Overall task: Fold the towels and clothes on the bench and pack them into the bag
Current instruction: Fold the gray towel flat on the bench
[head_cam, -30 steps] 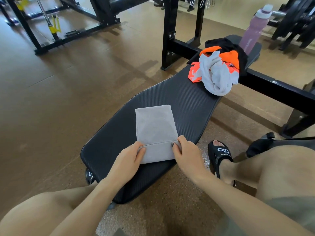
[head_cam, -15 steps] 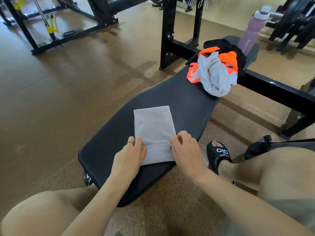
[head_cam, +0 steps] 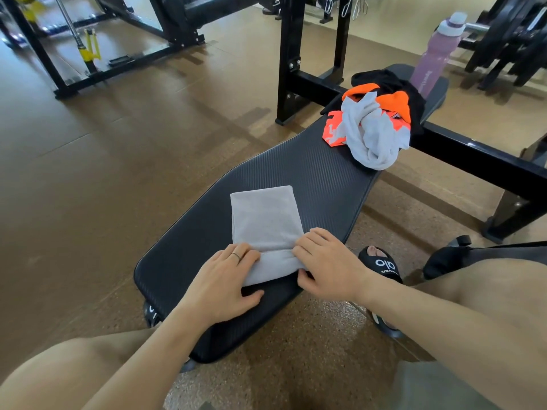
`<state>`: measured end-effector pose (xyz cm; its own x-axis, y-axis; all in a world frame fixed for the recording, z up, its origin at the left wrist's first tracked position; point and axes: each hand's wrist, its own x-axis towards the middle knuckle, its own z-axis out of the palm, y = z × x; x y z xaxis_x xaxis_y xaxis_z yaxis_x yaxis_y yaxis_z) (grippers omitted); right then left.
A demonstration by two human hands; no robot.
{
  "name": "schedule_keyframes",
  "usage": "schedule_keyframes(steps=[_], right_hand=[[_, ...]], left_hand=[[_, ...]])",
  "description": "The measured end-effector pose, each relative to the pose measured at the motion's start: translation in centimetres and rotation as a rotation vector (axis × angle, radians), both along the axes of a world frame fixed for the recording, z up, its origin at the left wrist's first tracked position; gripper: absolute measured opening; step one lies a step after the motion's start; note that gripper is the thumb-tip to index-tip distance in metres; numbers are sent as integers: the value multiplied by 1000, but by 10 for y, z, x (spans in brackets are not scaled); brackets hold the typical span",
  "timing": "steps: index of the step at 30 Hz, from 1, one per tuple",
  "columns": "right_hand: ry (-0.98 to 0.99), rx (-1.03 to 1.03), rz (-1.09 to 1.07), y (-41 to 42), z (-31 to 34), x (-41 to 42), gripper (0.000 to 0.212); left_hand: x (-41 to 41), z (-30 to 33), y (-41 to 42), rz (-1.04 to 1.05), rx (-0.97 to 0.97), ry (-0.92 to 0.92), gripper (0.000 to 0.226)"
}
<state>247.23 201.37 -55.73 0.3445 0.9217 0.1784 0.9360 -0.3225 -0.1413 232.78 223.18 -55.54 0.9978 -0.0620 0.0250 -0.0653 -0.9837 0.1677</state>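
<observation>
The grey towel (head_cam: 266, 223) lies flat on the near end of the bench (head_cam: 310, 179), already folded into a narrow strip, and we have both hands on its nearest edge: our left hand (head_cam: 225, 279) pinches the near-left corner with the fingers over the cloth and the thumb tucked beneath, and our right hand (head_cam: 328, 261) curls round the near-right corner, so both are clamped on the towel, not lying loose. The near edge looks rolled up off the bench, and we judge the step in hand to be folding that end away from us over the rest of the strip. The risk we see is an uneven fold: if one hand leads, the corners will land askew and the layers underneath may slide apart, since nothing pins the far end. The towel also sits near the bench's right-hand edge, so a sideways tug could drag it over toward the floor. Farther along the bench, well apart from the towel, the pile of clothes (head_cam: 376, 125) in white, orange and black remains unfolded, with a purple bottle (head_cam: 435, 54) beyond it at the bench's far end; a dark bag (head_cam: 455, 255) may be what shows off the bench's right side, beyond our sandalled foot, though we cannot tell for certain. Against the earlier frame, our hands have closed inward and the near edge has lifted from flat into a raised roll.
</observation>
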Motion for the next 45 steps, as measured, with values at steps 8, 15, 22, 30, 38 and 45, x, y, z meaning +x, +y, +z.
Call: schedule_keyframes(steps=[8,15,22,30,38,45], right_hand=[[321,205,-323,3,3,4,15],[682,150,-513,22,-2,18,20],[425,-27,-525,41,-9,31,32],[506,-146,-578,46,-3,43,36],[267,-51,-570,56,4,37,31],[-143,-54,33,37,7,23,27]], left_hand=[[2,8,5,232,-468,-18,12],[7,0,4,530,-812,23,11],[13,-3,-3,612,-745,-19,7],[17,0,-10,608,-511,16,7],[28,-6,-7,255,74,-203,43],[27,2,-17,153,48,-118,37]])
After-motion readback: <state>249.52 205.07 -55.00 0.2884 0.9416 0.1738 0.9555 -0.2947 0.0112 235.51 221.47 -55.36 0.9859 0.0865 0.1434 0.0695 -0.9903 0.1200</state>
